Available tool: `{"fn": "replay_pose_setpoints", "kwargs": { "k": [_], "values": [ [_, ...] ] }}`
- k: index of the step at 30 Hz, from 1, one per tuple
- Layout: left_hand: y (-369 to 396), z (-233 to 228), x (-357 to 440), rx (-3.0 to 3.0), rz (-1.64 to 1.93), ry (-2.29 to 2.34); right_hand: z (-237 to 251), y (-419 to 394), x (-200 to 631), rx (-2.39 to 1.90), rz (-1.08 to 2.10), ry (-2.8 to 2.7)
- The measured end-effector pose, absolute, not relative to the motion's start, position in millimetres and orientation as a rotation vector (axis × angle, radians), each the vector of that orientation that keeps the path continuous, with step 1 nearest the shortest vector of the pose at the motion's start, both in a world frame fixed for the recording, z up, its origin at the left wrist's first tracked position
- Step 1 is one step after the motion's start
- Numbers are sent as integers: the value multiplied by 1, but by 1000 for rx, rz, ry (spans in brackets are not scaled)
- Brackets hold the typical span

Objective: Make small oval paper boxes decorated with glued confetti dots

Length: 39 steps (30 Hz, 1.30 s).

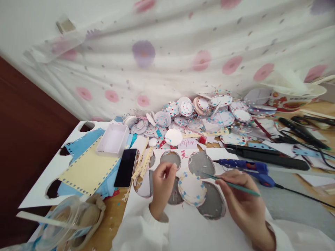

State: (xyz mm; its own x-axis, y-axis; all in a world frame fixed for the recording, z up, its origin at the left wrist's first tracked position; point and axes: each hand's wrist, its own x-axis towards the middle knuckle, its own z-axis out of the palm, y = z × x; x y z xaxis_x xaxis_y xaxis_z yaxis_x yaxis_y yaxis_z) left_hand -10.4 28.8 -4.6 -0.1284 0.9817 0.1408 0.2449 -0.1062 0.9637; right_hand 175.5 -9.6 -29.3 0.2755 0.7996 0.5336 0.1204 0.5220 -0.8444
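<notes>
My right hand (242,200) grips teal tweezers (243,188), their tip pointing left just above a white paper disc (192,188). Blue and pale yellow bits ring the rim of that disc. To its upper left, my left hand (163,181) is closed, thumb and finger pinched together; whatever they hold is too small to make out. Under both hands lies a white sheet (193,228) with large round cut-outs, grey showing through several of them. The disc partly overlaps these holes.
A heap of decorated paper discs (185,108) lies along the curtain. A blue glue gun (243,165) with a cord is at the right. On the left are a phone (125,168), a white box (113,139), yellow paper (86,167) and a clear cup (60,223).
</notes>
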Motion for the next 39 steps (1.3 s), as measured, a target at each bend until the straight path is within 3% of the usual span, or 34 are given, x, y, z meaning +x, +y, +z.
{"fn": "replay_pose_setpoints", "kwargs": {
  "k": [4, 8, 39],
  "values": [
    [35, -19, -24, 1643, 1215, 1330, -45, -8, 179, -1036, 921, -1042],
    [33, -25, -25, 1918, 1085, 1193, -51, -8, 182, -1048, 1030, -1002],
    [29, -26, -24, 2069, 1054, 1013, -38, -10, 174, -1132, 884, -1232]
  ]
}}
